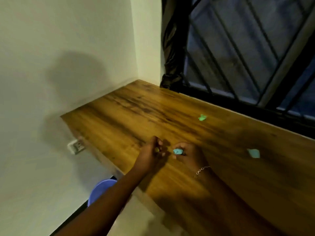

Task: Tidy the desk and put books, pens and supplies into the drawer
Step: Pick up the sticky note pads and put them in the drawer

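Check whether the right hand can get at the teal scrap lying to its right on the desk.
Probably yes: only bare desk lies between the right hand and the teal scrap, though its fingers already hold a small teal thing.

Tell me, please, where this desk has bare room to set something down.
The desk is barest at its far left, between the wall and the green scrap. Another lies between it and the teal scrap. It is crowded near the front edge: the left hand and the right hand, gripping a teal piece, sit close together.
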The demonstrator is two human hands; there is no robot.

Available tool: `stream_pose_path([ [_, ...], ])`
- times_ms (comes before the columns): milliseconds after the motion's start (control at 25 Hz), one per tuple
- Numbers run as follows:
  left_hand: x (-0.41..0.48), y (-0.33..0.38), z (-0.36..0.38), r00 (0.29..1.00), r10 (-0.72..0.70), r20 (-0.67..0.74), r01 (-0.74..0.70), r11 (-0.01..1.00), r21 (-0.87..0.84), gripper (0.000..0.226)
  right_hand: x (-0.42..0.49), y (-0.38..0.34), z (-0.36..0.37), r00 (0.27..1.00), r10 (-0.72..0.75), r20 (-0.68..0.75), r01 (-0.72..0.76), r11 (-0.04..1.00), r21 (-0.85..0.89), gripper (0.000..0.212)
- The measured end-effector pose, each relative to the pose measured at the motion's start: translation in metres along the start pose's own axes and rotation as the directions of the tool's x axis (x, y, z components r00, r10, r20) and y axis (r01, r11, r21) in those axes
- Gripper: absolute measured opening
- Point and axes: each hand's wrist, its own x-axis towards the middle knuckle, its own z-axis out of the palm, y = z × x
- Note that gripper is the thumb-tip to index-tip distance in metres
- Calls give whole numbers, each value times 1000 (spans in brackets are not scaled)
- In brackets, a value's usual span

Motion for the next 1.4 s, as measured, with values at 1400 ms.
stream_pose_path([
  [1400, 27, -169, -198, 899, 273, -341, -171, 938, 302, 34, 68, -117, 219, 983, -98, -156, 83, 992, -96, 44],
])
